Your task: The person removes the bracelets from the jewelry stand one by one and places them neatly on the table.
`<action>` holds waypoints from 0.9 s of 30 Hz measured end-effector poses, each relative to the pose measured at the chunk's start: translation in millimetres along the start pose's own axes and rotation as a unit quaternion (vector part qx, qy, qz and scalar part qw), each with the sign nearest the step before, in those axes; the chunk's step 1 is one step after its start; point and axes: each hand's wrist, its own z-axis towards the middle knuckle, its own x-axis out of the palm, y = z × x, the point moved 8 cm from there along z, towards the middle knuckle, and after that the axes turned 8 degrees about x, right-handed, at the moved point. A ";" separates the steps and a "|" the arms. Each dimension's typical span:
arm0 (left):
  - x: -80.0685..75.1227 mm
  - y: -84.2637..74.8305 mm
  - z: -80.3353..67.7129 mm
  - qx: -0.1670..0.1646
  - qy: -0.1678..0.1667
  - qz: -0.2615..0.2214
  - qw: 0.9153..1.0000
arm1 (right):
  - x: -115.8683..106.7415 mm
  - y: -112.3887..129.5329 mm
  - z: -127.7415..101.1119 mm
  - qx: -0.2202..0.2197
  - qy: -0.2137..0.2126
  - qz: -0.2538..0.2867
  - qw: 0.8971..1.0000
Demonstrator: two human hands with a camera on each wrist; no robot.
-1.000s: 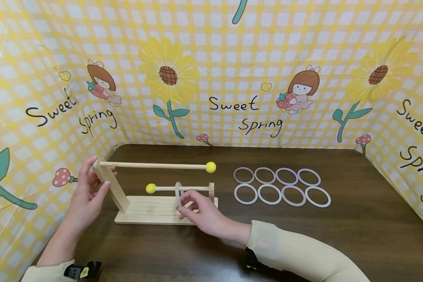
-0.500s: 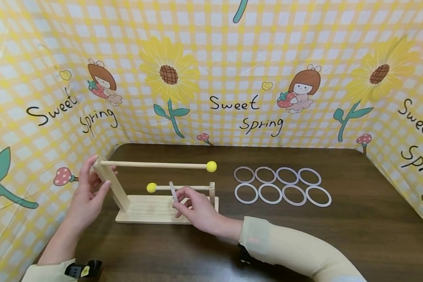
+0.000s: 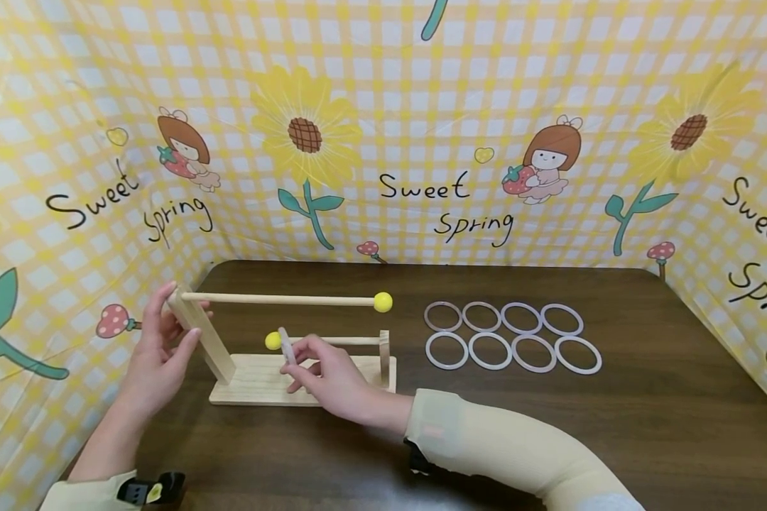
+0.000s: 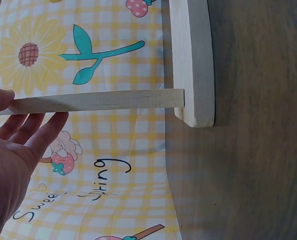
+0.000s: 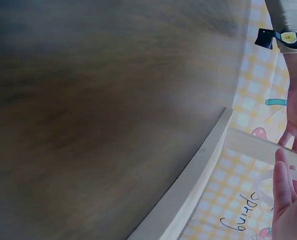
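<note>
A wooden stand with a flat base (image 3: 262, 380) has an upright post (image 3: 207, 337) at its left end. My left hand (image 3: 160, 351) grips the upper part of that post, thumb in front and fingers behind. From the post's top a long rod (image 3: 281, 299) runs right to a yellow ball (image 3: 383, 302). A lower rod (image 3: 351, 341) runs left from a short post (image 3: 384, 355) to another yellow ball (image 3: 272, 341). Between thumb and fingertips, my right hand (image 3: 332, 376) pinches a pale translucent ring (image 3: 286, 346), which stands nearly upright and overlaps the lower ball's right side.
Several pale rings (image 3: 490, 351) lie flat in two rows on the dark wooden table (image 3: 518, 411), right of the stand. A yellow checked cloth (image 3: 409, 128) rises behind the table and along both sides.
My right hand has moved left along the lower rod with the ring, from mid-rod to the yellow ball. The left hand and the stand have stayed in place.
</note>
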 end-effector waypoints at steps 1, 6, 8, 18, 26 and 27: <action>0.0 -0.3 -0.1 0.002 0.000 -0.001 1.000 | 1.9 1.0 1.2 -0.003 0.001 -0.002 1.000; 0.0 0.1 0.3 -0.001 -0.002 0.003 1.000 | 9.9 4.8 4.9 -0.008 0.005 -0.005 1.000; 0.4 0.6 0.6 -0.005 -0.003 0.004 1.000 | 12.3 7.1 4.3 -0.010 0.009 -0.006 1.000; 1.0 0.4 0.8 0.001 -0.003 0.007 1.000 | 8.7 14.2 -11.1 -0.047 0.022 -0.033 0.998; 0.1 0.1 -0.3 -0.005 -0.007 0.014 1.000 | -9.6 20.7 -29.2 -0.091 0.037 -0.097 0.990; 0.3 0.0 -0.2 -0.004 -0.007 0.013 1.000 | -12.6 21.8 -31.6 -0.098 0.037 -0.110 0.988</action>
